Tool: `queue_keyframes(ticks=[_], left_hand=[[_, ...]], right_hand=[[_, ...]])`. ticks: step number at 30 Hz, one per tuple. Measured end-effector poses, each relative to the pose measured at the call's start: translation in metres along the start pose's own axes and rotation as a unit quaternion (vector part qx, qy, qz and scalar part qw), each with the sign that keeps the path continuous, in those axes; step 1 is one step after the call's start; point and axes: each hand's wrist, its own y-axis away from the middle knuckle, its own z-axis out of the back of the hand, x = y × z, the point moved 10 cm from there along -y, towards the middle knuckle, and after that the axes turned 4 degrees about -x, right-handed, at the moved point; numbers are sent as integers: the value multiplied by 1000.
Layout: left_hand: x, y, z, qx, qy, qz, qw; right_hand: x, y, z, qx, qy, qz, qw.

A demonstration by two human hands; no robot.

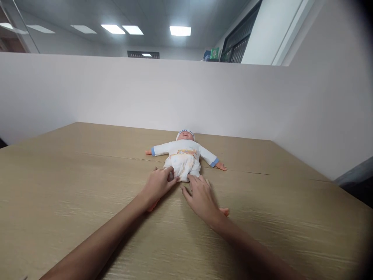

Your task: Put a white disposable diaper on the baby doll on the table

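Blue letters (182,131), perhaps "HAPPY", cross the doll's (183,145) hat (188,130); left hand (159,182) and right hand (201,195) touch its diaper (183,163), each grip unclear.

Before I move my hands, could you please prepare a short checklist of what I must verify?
1. Doll lying face up on the table: ok.
2. Left hand at the lower part of the diaper: ok.
3. Right hand there too: ok.
4. Diaper fastened at both sides: cannot tell.
5. Both feet in full view: not ok, partly hidden.
6. Hat on the doll: ok.
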Motion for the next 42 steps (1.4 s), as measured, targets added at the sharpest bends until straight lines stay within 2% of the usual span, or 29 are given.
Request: queue_keyframes(ticks=[4, 11, 18, 23, 29, 34, 38, 42], left_hand=[[-5, 4, 6, -37, -9, -42, 998], [-2, 1, 10, -59, 75, -50, 994], [8, -1, 5, -47, 129, -27, 990], [3, 1, 12, -47, 183, -40, 981], [2, 2, 8, 3, 169, -31, 985], [10, 1, -3, 13, 170, -8, 985], [11, 0, -3, 2, 193, 5, 981], [17, 1, -1, -18, 252, 37, 967]], right_hand=[[1, 2, 9, -26, -3, 12, 1000], [5, 4, 14, -35, -28, 35, 998], [3, 3, 13, -30, -44, 31, 998], [1, 2, 13, -24, -70, 23, 997], [2, 2, 11, -4, -65, 17, 998], [-6, -2, 10, -26, -93, -11, 995], [-19, -6, 13, -77, -188, -57, 977], [-34, -4, 13, -106, -194, -115, 969]])
